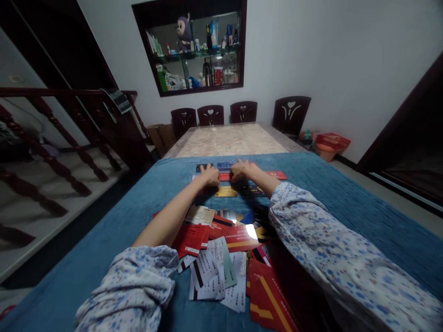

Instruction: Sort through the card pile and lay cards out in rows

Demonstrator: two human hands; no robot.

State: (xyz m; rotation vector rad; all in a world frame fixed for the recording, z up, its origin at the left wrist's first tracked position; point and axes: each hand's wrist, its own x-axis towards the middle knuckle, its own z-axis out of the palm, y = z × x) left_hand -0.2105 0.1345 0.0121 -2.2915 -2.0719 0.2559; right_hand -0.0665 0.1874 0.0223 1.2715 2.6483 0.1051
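Rows of cards lie on the blue cloth (pixel 152 184) in front of me. My left hand (pixel 209 176) is at the left end of a red card (pixel 224 176), fingers bent down onto it. At its other end is my right hand (pixel 239 170), fingers closed at the card's edge; the fingertips are partly hidden. Behind them lie a dark card (pixel 203 168) and a blue card (pixel 224 166). Nearer me are a gold card (pixel 226 192) and a black card (pixel 252 190). Another red card (pixel 278 175) shows right of my right forearm.
Under my forearms spreads a loose pile with white cards (pixel 207 272), red cards (pixel 192 239) and larger red folders (pixel 268 295). The bare tabletop (pixel 228 139) continues beyond the cloth. Several dark chairs (pixel 244 112) stand behind, and a wooden railing (pixel 51 120) runs at left.
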